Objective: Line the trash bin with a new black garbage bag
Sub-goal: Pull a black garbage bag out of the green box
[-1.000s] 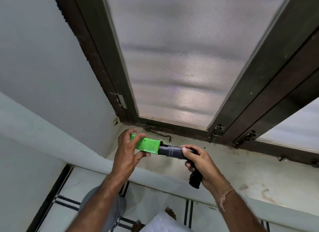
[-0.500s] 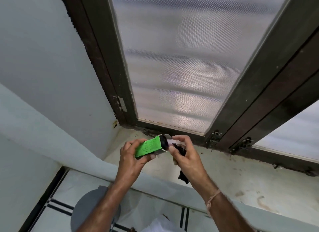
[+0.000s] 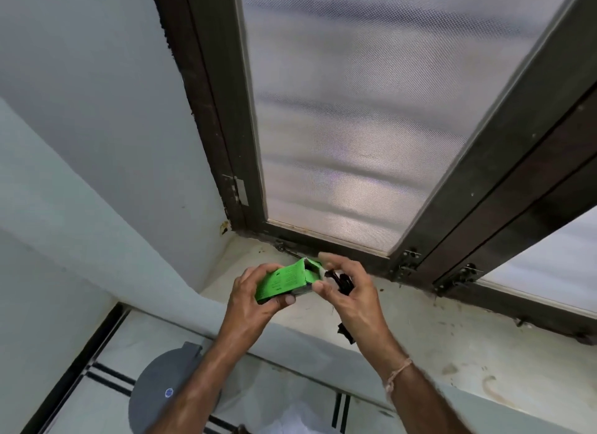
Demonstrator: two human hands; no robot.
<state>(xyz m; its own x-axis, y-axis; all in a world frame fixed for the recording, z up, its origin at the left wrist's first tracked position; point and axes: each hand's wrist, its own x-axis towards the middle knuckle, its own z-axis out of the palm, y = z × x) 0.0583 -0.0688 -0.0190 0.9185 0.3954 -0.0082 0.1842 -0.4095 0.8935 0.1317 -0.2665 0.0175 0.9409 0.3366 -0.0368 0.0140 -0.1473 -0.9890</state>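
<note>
My left hand [image 3: 248, 299] grips a small green carton [image 3: 284, 281] of garbage bags, held above the window sill [image 3: 452, 346]. My right hand [image 3: 352, 299] pinches the carton's open end flap with thumb and forefinger while a folded black garbage bag [image 3: 343, 280] is tucked in its palm; the bag's tail [image 3: 346, 331] hangs out below the hand. The grey lid of the trash bin [image 3: 164, 388] shows on the floor below my left forearm.
A frosted window in a dark brown frame [image 3: 484, 162] rises behind the sill, with latches [image 3: 407, 265] along its bottom. A pale wall [image 3: 80, 126] stands on the left. White floor tiles with black stripes [image 3: 106, 378] lie below the sill's edge.
The black roll that stuck out of the green carton has gone back inside. My right hand moved from the roll up to the carton's end flap, still holding a separated black bag.
</note>
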